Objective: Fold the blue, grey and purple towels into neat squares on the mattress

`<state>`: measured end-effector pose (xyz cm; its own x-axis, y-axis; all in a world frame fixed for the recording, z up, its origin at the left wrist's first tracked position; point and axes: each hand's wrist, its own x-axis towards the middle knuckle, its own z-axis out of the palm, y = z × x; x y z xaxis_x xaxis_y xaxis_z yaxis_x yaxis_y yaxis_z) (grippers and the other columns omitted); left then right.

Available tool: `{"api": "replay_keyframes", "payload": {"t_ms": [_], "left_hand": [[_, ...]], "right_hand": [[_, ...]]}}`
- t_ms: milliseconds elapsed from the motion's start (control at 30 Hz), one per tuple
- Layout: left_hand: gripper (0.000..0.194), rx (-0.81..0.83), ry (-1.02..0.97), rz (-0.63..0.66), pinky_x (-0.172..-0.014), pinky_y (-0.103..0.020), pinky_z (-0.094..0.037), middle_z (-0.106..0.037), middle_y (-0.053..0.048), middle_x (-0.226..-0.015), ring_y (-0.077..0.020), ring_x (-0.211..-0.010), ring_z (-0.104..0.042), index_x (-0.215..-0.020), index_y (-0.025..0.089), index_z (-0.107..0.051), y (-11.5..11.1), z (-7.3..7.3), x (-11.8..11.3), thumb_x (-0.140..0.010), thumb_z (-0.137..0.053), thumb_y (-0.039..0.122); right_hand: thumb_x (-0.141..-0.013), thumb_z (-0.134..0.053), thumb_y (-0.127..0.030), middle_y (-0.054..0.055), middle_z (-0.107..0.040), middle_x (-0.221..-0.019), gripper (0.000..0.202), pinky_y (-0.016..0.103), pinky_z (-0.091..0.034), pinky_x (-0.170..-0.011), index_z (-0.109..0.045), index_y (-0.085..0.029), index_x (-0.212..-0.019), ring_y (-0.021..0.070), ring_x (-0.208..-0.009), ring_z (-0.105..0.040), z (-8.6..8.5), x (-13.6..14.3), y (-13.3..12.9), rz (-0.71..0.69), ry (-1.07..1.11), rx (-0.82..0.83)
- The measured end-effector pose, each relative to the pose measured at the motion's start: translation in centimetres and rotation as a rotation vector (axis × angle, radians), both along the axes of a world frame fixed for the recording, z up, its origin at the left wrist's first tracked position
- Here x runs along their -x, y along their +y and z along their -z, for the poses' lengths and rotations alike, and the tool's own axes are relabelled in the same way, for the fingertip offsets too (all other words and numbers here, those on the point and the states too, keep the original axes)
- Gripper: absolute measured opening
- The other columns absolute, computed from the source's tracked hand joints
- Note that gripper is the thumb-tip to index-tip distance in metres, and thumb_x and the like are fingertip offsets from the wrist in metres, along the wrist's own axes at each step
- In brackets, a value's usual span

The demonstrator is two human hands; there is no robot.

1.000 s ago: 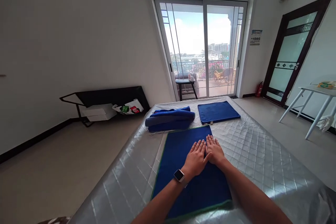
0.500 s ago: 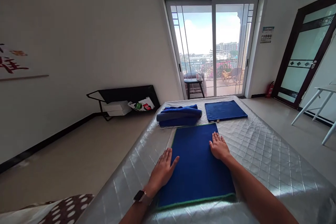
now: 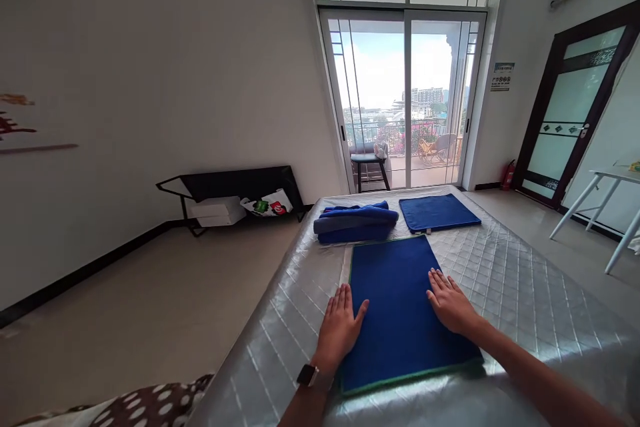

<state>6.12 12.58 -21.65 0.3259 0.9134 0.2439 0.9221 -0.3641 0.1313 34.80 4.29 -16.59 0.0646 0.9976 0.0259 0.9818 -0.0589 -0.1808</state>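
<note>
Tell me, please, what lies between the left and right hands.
Between the left hand and the right hand lies a rectangular blue cloth with green edging, in the head view.

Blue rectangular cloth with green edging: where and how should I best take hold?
I'd pinch the blue cloth by its two near corners, coming from the near side and sliding under the green hem. It lies flat on the silver quilted mattress, so its edges look easiest to catch.

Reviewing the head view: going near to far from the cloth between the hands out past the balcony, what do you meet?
Green-edged blue cloth → blue roll → sliding glass doors → rattan chair → distant buildings
</note>
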Motion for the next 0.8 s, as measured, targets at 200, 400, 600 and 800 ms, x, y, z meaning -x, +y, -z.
{"api": "replay_keyframes", "payload": {"t_ms": [200,400,600,800], "left_hand": [[0.076,-0.075,-0.001,-0.018,-0.12,-0.05,-0.029,-0.043,-0.02,-0.153,-0.0304,-0.146,-0.033,-0.15,0.006,-0.037,0.2,-0.4,0.5,-0.099,-0.021,0.06],[0.075,-0.027,0.017,0.211,-0.12,-0.046,-0.031,-0.037,-0.017,-0.156,-0.0267,-0.147,-0.031,-0.151,0.007,-0.036,-3.3,-3.4,-6.5,-0.101,-0.019,0.06],[0.07,0.104,0.091,0.444,-0.122,-0.044,-0.028,-0.032,-0.014,-0.159,-0.0226,-0.149,-0.024,-0.151,0.008,-0.036,-7.3,-4.6,-16.2,-0.103,-0.008,0.05],[0.07,0.2,0.134,0.326,-0.123,-0.045,-0.024,-0.023,-0.01,-0.162,-0.0229,-0.15,-0.019,-0.155,0.011,-0.026,-8.2,-4.3,-12.1,-0.103,-0.011,0.054]], "right_hand": [[-0.101,-0.021,-0.049,0.009,-0.018,-0.163,0.069,0.039,-0.013,-0.123,-0.022,-0.01,-0.157,0.0203,-0.151,-0.016,0.8,1.0,-4.0,-0.013,0.07,0.032],[-0.101,-0.024,-0.045,0.011,-0.017,-0.163,0.067,0.041,-0.013,-0.124,-0.023,-0.007,-0.156,0.0227,-0.152,-0.015,0.3,1.8,-4.4,0.003,0.128,0.011],[-0.098,-0.03,-0.03,0.009,-0.017,-0.162,0.062,0.044,-0.015,-0.124,-0.024,-0.01,-0.156,0.0244,-0.151,-0.015,0.4,1.5,-4.9,-0.083,0.135,-0.013],[-0.098,-0.03,-0.032,0.014,-0.021,-0.161,0.063,0.044,-0.017,-0.123,-0.027,-0.004,-0.154,0.0253,-0.151,-0.017,0.1,1.5,-5.1,-0.061,0.117,0.012]]}}
